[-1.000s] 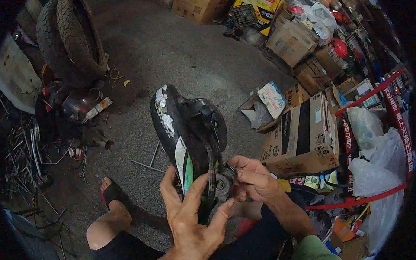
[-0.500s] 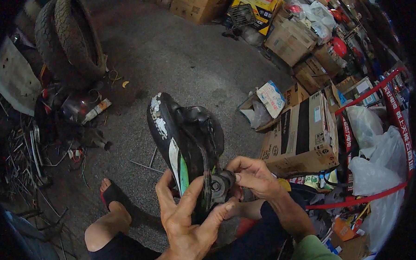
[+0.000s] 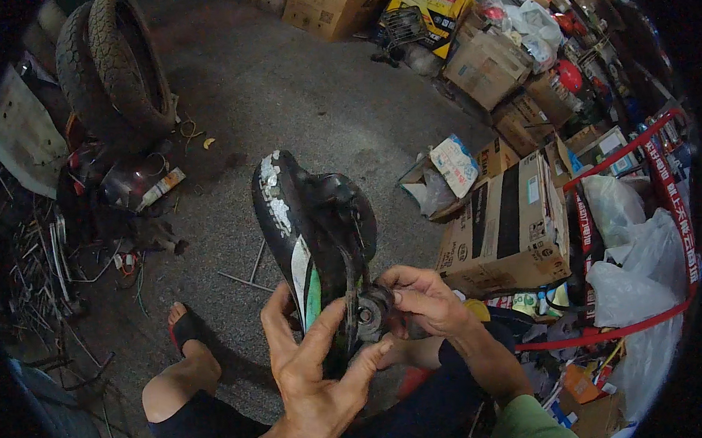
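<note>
A black bicycle saddle [image 3: 283, 222] with white and green side panels stands on end between my hands, its underside turned to the right. Its cover is worn through to white at the upper end. My left hand [image 3: 314, 365] grips the lower part, fingers on the cover and thumb toward the rails. Under the saddle sits a dark round seat clamp [image 3: 370, 315] with a bolt in its middle. My right hand [image 3: 429, 300] pinches the clamp's right side between thumb and fingers. What lies behind those fingertips is hidden.
A T-shaped metal wrench [image 3: 250, 278] lies on the floor beyond the saddle. Two tyres [image 3: 129, 68] and a heap of metal rods [image 3: 43, 264] are at the left. Cardboard boxes [image 3: 508, 224], plastic bags [image 3: 643, 261] and a red-framed rack [image 3: 607, 338] crowd the right.
The saddle's upper end has tipped slightly to the right, turning a little in my left hand. My right hand keeps its pinch at the clamp, shifted only slightly.
</note>
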The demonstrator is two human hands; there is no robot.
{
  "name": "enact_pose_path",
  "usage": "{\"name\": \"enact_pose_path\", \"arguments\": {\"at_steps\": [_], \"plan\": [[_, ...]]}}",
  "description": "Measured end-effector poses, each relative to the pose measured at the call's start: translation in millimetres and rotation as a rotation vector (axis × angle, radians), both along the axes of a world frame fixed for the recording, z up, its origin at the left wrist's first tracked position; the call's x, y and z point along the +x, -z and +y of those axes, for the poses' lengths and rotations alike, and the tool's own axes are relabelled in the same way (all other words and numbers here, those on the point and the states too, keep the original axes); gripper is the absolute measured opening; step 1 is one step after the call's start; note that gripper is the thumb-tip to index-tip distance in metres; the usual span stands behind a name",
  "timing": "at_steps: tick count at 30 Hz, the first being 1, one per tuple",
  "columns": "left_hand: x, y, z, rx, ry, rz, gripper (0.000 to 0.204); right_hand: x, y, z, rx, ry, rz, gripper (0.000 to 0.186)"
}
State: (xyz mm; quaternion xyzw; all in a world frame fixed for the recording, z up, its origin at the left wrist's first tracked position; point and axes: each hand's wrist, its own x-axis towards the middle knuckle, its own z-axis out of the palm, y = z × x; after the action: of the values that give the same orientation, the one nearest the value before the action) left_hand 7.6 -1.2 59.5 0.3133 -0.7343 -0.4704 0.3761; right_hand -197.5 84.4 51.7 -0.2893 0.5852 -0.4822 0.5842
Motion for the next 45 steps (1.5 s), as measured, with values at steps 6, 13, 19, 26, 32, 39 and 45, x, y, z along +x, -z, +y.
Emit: {"name": "enact_pose_path", "arguments": {"at_steps": [6, 13, 19, 26, 32, 39, 45], "plan": [[2.2, -0.7, -0.2, -0.016, 0.011, 0.023, 0.063, 0.3, -1.0, -1.3, -0.004, -0.035, -0.041, 0.033], [4.7, 5.2, -3.0, -0.020, 0.029, 0.063, 0.063, 4.5, -4.0, -1.8, -0.008, -0.083, -0.045, 0.034], [6.7, 4.9, -3.3, -0.005, 0.051, 0.025, 0.061, 9.8, -1.4, -1.3, 0.003, -0.090, 0.017, 0.035], [5.7, 0.9, -4.5, 0.217, 0.055, 0.062, 0.052, 11.0, -5.6, -7.3, -0.042, -0.124, -0.071, 0.034], [13.3, -2.4, -13.4, 0.691, 0.043, 0.142, 0.055, -1.1, -5.7, -6.9, 0.008, -0.096, 0.007, 0.031], [48.2, -22.4, -31.3, 0.952, -0.298, 0.347, 0.049, -61.1, 89.2, -5.0, -0.001, -0.131, 0.931, 0.032], [89.2, 38.5, -29.8, 0.800, -0.343, 0.288, 0.037, -98.9, 217.4, 31.8, 0.671, -0.070, 0.542, 0.024]]}}
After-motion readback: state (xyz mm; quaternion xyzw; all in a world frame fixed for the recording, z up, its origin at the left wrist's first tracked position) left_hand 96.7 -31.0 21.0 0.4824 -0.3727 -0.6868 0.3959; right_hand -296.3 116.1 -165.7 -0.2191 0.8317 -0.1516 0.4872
